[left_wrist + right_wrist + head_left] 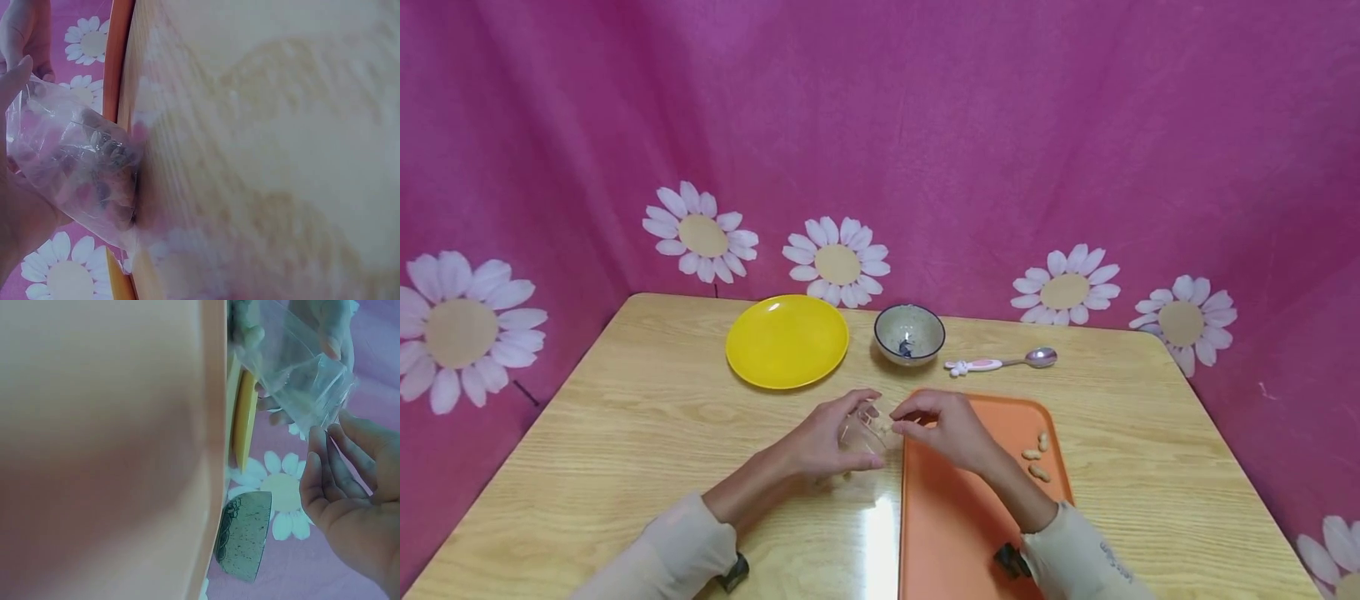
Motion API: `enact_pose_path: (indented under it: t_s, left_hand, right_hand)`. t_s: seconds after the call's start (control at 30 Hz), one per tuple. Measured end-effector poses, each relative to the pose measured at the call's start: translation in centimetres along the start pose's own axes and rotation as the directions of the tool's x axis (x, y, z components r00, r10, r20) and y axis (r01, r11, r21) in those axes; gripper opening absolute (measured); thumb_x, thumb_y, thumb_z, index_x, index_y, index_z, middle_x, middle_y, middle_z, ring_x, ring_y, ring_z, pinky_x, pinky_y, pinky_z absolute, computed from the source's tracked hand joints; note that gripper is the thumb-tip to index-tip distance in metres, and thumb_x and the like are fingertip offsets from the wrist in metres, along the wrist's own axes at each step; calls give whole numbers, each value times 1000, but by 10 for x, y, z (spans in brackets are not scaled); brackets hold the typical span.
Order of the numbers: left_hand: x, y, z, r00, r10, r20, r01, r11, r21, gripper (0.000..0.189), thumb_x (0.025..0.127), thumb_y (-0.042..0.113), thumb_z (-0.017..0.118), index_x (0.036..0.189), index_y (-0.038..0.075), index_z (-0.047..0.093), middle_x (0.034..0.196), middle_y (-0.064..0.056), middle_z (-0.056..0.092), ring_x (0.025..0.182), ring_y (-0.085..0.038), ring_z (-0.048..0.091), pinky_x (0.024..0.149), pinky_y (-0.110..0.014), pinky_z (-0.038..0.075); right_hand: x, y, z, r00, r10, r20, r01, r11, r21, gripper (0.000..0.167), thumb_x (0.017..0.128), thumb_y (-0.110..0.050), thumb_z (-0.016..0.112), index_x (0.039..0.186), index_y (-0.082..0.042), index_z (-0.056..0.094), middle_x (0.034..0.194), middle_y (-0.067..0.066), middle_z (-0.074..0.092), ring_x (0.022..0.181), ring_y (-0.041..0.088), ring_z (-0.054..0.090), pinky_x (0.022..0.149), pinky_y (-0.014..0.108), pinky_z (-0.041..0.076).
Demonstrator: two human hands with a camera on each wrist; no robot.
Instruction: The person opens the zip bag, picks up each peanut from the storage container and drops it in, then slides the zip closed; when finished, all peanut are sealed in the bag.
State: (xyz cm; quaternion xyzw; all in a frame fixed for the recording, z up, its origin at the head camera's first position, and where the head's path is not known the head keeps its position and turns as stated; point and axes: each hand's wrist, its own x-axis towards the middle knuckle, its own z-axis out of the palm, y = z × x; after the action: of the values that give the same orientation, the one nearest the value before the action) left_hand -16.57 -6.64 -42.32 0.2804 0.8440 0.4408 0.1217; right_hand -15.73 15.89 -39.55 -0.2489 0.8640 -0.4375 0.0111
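My left hand grips a small clear plastic bag that stands on the wooden table, just left of an orange tray. The left wrist view shows shelled peanuts bunched in the bag, with my left hand around it. My right hand reaches over the tray's far left corner, and its fingertips pinch the bag's mouth. In the right wrist view the bag hangs at the tips of my right hand. Three peanuts in shells lie on the tray's right side.
A yellow plate sits at the back of the table. To its right are a speckled bowl and a spoon with a pink and white handle. Pink cloth with white daisies closes in the table on three sides.
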Motion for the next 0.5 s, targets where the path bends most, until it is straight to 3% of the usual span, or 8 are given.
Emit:
enact_pose_path:
  t_s: [0.2,0.5]
  left_hand:
    - [1,1,-1,1000,-27,7,27,1000,6,84,74,36,80,143,15,36,124,-2,60,121,-20,51,108,-47,37]
    - [1,1,-2,1000,-21,1,21,1000,6,83,74,33,80,142,15,37,123,-4,60,122,-21,51,109,-48,36]
  right_hand:
    - [-5,2,-9,999,23,-33,-23,1000,-1,9,83,-10,71,91,-10,73,88,2,71,81,9,65,75,24,55]
    - [-22,20,-33,994,98,-40,-101,991,-85,13,82,-15,73,94,-9,73,89,0,72,82,10,65,75,26,54]
